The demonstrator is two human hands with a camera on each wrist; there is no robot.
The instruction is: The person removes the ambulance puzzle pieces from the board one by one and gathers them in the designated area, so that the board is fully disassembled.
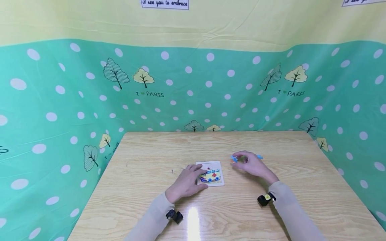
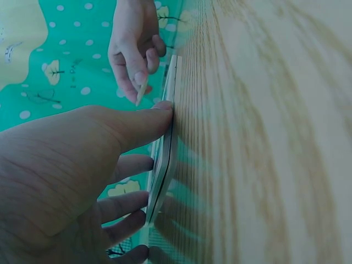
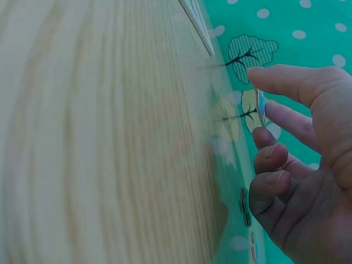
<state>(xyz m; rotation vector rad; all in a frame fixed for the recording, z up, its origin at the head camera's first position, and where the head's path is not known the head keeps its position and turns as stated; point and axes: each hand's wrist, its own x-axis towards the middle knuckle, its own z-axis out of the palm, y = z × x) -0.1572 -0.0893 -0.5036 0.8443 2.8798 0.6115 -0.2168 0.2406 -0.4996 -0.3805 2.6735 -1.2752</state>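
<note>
A square white-framed puzzle board [image 1: 221,180] lies on the table, its picture a yellow ambulance with a red cross and blue wheels. My left hand [image 1: 187,180] rests at the board's left side, thumb at the near corner and fingers spread over its left part, hiding some of the picture. To the right of the board, my right hand [image 1: 251,163] pinches a small flat puzzle piece [image 3: 260,107] between thumb and fingertips. Blue and orange show on that puzzle piece [image 1: 234,159] from above. In the right wrist view it stands on edge, raised off the wood.
Just beyond the right hand lies a blue puzzle piece [image 1: 259,156], partly hidden by the hand. Flat pieces [image 3: 245,208] show low in the right wrist view. A small dark mark [image 1: 172,171] sits left of the board. Polka-dot cloth [image 1: 208,83] surrounds the wooden table [image 1: 144,147].
</note>
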